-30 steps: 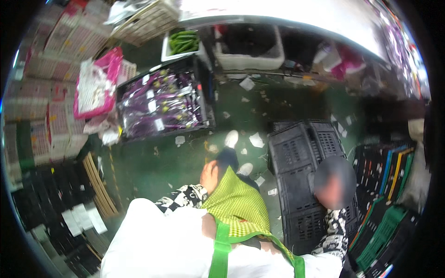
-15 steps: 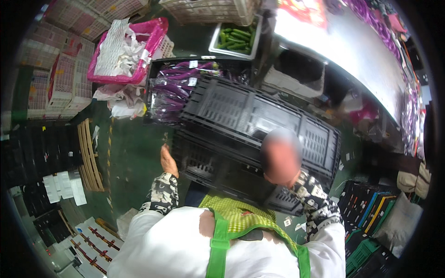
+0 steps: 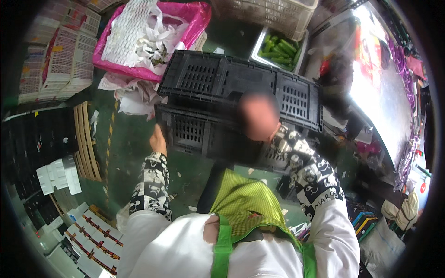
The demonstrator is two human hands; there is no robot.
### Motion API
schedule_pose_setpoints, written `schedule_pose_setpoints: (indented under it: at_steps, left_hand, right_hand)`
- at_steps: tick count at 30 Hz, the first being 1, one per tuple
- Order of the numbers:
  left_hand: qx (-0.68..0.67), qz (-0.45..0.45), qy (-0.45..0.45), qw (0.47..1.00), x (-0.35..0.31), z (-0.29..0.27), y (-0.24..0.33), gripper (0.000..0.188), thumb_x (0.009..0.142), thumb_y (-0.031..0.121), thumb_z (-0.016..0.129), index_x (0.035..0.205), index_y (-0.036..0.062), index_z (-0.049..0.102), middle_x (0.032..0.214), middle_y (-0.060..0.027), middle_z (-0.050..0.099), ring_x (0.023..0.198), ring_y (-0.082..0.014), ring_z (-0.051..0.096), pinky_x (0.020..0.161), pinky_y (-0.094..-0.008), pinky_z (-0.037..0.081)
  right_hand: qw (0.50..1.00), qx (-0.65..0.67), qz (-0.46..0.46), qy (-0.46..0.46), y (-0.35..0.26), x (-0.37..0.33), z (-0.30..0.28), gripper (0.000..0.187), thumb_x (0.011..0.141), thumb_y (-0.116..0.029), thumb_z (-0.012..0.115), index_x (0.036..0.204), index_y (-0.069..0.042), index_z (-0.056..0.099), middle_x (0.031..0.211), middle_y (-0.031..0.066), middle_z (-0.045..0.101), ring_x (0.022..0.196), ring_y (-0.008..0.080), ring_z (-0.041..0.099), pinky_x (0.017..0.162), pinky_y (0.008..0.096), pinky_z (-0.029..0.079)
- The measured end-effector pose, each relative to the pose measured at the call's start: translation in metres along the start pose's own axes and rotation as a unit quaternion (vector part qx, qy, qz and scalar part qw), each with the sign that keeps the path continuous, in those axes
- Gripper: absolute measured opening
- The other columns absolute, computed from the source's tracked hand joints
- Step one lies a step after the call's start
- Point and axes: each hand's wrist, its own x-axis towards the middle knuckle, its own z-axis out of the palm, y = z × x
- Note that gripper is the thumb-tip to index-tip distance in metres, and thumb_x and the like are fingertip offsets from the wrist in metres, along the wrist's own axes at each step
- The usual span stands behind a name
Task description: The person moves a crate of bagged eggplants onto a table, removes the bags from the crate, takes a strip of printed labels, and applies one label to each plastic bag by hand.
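A black slatted plastic crate (image 3: pixel 187 130) spans the middle in front of me, with a second long black slatted panel (image 3: pixel 197 74) just beyond its upper edge; I cannot tell whether both belong to one crate. At the crate's left end, my left hand (image 3: pixel 158 140) grips its edge, the fingers partly out of sight. My right hand (image 3: pixel 258 116) is over the crate's middle, covered by a blurred patch that hides its fingers. Both forearms wear black-and-white patterned sleeves.
Beyond the crate stand a pink-lined basket (image 3: pixel 103 54) of white wrapping and a white box (image 3: pixel 255 54) of green cucumber-like vegetables. A shiny metal table (image 3: pixel 387 99) runs along the right. A wooden pallet (image 3: pixel 86 141) and stacked pale crates (image 3: pixel 69 60) are at the left.
The black crate and panel have shifted left and now cover the bagged purple eggplants that showed before. Both hands moved along with them. My view has shifted too.
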Motion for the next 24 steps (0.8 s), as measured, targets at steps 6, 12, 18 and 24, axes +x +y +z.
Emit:
schedule_pose_setpoints:
  at_steps: [6, 12, 18, 24]
  left_hand:
    - [0.100, -0.064, -0.054, 0.991, 0.037, 0.016, -0.020, 0.068, 0.102, 0.052, 0.033, 0.128, -0.0075, 0.056, 0.130, -0.0278, 0.057, 0.124, -0.0395, 0.052, 0.105, -0.0398, 0.039]
    - [0.059, -0.096, -0.068, 0.991, 0.037, 0.003, -0.030, 0.071, 0.102, 0.054, 0.031, 0.123, -0.0079, 0.059, 0.125, -0.0283, 0.060, 0.115, -0.0405, 0.058, 0.098, -0.0408, 0.042]
    - [-0.067, -0.240, -0.390, 0.887, 0.050, -0.077, 0.014, 0.071, 0.100, 0.059, 0.034, 0.129, -0.0012, 0.059, 0.120, -0.0130, 0.064, 0.110, -0.0239, 0.060, 0.102, -0.0413, 0.043]
    - [0.308, 0.102, -0.353, 0.877, 0.089, -0.051, 0.070, 0.047, 0.090, 0.019, 0.070, 0.129, -0.0015, 0.055, 0.120, -0.0190, 0.066, 0.108, -0.0270, 0.066, 0.092, -0.0330, 0.052]
  right_hand:
    - [0.983, 0.121, 0.002, -0.137, 0.017, 0.004, 0.017, 0.025, 0.091, -0.007, 0.054, 0.115, -0.003, 0.062, 0.113, 0.0137, 0.062, 0.101, 0.0265, 0.061, 0.090, 0.0361, 0.050]
    - [0.991, -0.056, -0.026, -0.119, -0.020, -0.032, 0.013, 0.023, 0.100, -0.024, 0.051, 0.105, -0.004, 0.063, 0.093, 0.0049, 0.064, 0.078, 0.0201, 0.060, 0.069, 0.0318, 0.051]
    - [0.924, 0.000, -0.113, -0.365, -0.123, -0.075, -0.091, 0.021, 0.079, -0.018, 0.061, 0.098, -0.008, 0.059, 0.084, 0.0074, 0.055, 0.079, 0.0221, 0.058, 0.067, 0.0343, 0.043]
    - [0.933, 0.290, -0.009, -0.211, -0.098, -0.106, -0.078, 0.036, 0.076, -0.029, 0.068, 0.108, -0.013, 0.068, 0.107, 0.0092, 0.060, 0.097, 0.0302, 0.058, 0.082, 0.0437, 0.048]
